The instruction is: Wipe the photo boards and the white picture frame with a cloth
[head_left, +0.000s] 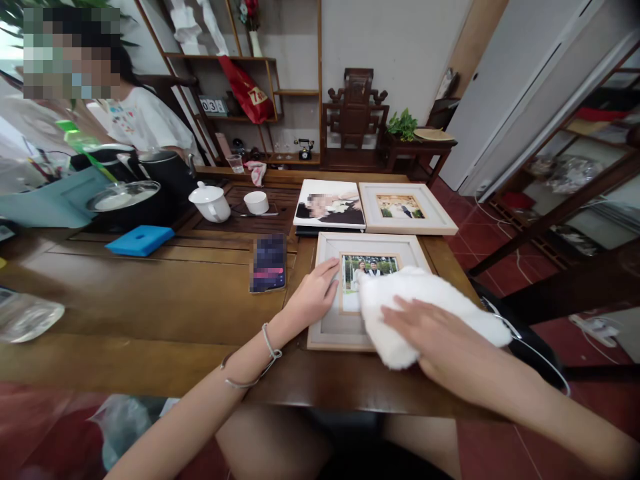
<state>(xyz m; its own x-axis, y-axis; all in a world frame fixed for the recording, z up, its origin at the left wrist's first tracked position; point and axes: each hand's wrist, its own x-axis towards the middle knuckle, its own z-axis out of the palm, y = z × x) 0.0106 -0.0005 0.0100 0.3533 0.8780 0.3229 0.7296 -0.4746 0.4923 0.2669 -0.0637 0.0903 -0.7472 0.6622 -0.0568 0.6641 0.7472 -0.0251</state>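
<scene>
A light-coloured picture frame with a photo of two people lies face up in front of me. My left hand rests over its left border, fingers stretched out and touching the front. Across the frame's right part lies a white towel, hiding that side of the photo. My right hand, slightly blurred, presses on the towel with its fingers over the cloth. Behind are a second picture frame and a photo album with a portrait on its cover.
A phone lies left of the frame on the wooden table. Farther left are a blue pad, a lidded white cup, a small white bowl and a black pot. A person sits at the far left.
</scene>
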